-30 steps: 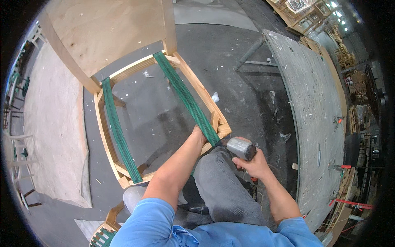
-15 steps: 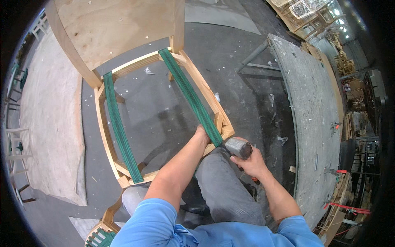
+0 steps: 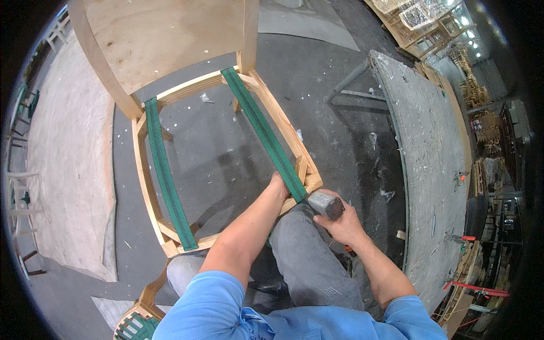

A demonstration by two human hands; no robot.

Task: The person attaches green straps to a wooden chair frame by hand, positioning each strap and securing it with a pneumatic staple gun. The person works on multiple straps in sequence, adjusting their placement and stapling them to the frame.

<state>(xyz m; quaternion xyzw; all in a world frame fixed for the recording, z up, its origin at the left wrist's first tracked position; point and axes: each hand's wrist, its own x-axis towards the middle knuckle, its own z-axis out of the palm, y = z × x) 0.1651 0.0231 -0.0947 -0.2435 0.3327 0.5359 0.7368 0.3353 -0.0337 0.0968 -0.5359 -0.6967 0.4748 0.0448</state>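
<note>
A bare wooden chair frame (image 3: 286, 127) stands before me, with two green webbing straps running from its back rail to its front rail. My left hand (image 3: 277, 182) reaches inside the seat opening by the front end of the right strap (image 3: 266, 139); its fingers are hidden under the strap and the rail. My right hand (image 3: 344, 225) is closed round a worn grey staple gun (image 3: 327, 204), whose nose is at the front right corner, next to that strap's end. The left strap (image 3: 165, 175) lies flat across the opening.
The chair's plywood back (image 3: 164, 42) rises at the far side. A scuffed grey table (image 3: 428, 158) stands at the right, a pale covered surface (image 3: 71, 153) at the left. Near my left leg is a wooden piece with green webbing (image 3: 136, 327). Stacked wooden frames (image 3: 422, 25) fill the far right.
My right hand and the staple gun have shifted very slightly left. My left hand stays by the right strap's front end, and the whole view has tilted a little.
</note>
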